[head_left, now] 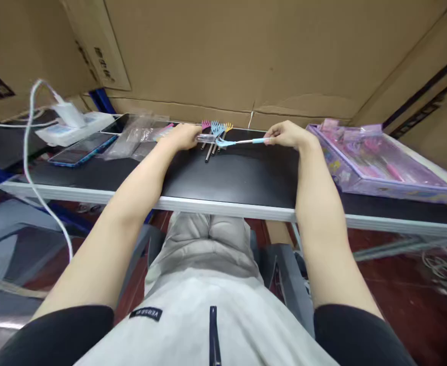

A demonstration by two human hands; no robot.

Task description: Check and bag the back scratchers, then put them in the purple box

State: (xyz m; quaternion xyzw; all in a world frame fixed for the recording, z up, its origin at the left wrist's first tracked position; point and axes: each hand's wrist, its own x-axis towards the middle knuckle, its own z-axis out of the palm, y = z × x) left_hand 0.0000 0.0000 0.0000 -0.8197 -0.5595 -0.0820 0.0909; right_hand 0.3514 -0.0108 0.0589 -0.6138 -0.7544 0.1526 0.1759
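I take the black desk (231, 178) as my landmark and place everything from it. Both of my hands reach to its far edge, close under the cardboard wall (246, 56).

My right hand (290, 134) has its grip closed in a pinch on the handle end of a light blue back scratcher (238, 142). The scratcher lies roughly level just above the desk top, its claw head pointing toward my left hand. I cannot tell whether the head touches the desk.

My left hand (183, 136) is curled over the near end of a small bunch of back scratchers (214, 133) at the far middle of the desk. Their pink, blue and yellow claw heads fan out toward the cardboard wall, and dark handles poke out toward me. The fingers are bent around something clear at the bunch, but I cannot tell whether they clamp it or only press on it.

At the far left of the desk lies a heap of clear plastic bags (139, 134), just beside my left hand. Further left sit a phone (81, 149) and a white power strip (74, 127) with a charger and white cable. At the desk's right end lies a purple tray (383, 168) holding pink packaged goods.
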